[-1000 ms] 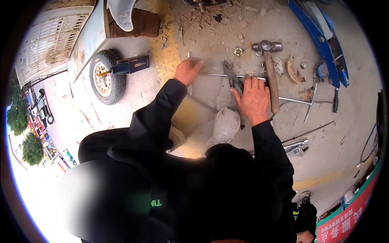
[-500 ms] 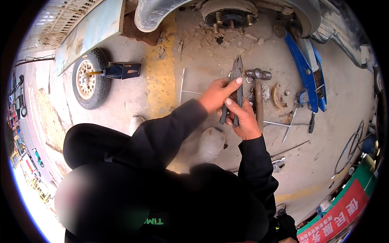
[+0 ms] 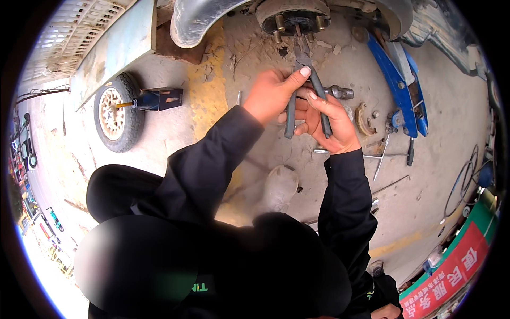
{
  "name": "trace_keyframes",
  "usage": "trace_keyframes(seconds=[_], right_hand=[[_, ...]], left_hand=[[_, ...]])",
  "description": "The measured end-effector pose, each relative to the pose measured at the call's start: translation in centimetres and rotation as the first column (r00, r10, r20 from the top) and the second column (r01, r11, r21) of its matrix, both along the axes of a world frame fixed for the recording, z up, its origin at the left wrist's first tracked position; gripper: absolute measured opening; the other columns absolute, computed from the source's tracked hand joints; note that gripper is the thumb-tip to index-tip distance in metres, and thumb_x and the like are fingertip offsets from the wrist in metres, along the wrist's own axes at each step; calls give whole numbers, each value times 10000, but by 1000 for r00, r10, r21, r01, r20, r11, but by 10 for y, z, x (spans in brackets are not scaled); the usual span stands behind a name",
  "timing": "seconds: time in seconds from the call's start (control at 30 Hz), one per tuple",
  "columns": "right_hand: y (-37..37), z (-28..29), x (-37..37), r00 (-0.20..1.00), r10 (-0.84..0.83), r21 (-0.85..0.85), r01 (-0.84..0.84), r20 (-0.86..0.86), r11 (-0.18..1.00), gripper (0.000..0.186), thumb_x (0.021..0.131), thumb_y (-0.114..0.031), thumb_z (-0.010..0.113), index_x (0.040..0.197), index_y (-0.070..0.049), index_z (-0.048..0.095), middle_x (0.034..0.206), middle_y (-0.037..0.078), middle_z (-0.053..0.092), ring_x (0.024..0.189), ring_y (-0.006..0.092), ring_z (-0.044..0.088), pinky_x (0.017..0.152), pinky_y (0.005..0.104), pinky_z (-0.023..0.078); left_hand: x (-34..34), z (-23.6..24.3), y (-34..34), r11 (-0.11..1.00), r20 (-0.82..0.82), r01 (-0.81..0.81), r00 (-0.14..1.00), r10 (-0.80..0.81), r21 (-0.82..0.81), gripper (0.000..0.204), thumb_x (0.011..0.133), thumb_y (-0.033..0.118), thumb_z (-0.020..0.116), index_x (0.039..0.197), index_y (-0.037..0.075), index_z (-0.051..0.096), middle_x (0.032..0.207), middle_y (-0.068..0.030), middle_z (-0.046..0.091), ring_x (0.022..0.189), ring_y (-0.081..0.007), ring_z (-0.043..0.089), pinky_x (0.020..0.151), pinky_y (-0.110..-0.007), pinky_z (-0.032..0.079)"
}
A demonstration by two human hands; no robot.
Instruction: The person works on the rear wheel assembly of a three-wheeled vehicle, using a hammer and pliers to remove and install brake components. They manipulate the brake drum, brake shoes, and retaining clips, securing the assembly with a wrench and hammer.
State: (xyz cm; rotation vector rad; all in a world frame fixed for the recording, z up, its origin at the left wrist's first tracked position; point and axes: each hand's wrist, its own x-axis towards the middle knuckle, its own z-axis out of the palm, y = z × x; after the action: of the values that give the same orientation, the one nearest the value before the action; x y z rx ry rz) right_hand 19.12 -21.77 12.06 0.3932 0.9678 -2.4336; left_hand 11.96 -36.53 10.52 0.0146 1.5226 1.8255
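A pair of pliers [image 3: 303, 59] with long dark handles is in both my hands, its handles spread and its jaws pointing up toward a wheel hub [image 3: 291, 7]. My left hand [image 3: 272, 94] is closed on the pliers, thumb laid by the joint. Around the right handle are the thumb and fingers of my right hand [image 3: 339, 121]. Several studs [image 3: 320, 23] stick out of the rusty hub, and the jaw tips overlap its lower edge in view. Whether they touch it I cannot tell. Just beyond my right hand lies a hammer [image 3: 342, 92], mostly hidden.
To the right stand a blue floor jack [image 3: 390, 72], a curved rusty brake shoe [image 3: 364, 120] and a cross-shaped lug wrench [image 3: 381, 157]. On the left lies a wheel with its tyre [image 3: 131, 125] beside an open box [image 3: 171, 99]. A grey fender [image 3: 187, 26] overhangs above. Another person's hand [image 3: 387, 312] shows lower right.
Both hands have moved up toward the hub with the pliers. The handles have spread apart, and my right hand has shifted to the right handle.
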Motion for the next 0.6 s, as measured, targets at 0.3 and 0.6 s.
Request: trace_keyframes(seconds=[0.3,0.6], right_hand=[[14,-13,2,999,10,-42,-8,48,999,357,1001,-294,491,1251,-39,501,1055,150,626,878,271,643,626,334,516],[-10,-2,0,988,-64,-366,111,138,924,346,930,-209,514,1250,-79,494,877,111,568,700,240,555,665,436,523]], left_hand=[[-3,14,7,997,38,48,998,-46,-58,506,960,432,601,919,-69,662,727,-115,667,460,-126,544,404,-273,440],[-7,24,16,995,307,97,948,-81,-38,619,988,567,432,1129,7,654,829,-94,676,341,-77,371,291,-261,367]])
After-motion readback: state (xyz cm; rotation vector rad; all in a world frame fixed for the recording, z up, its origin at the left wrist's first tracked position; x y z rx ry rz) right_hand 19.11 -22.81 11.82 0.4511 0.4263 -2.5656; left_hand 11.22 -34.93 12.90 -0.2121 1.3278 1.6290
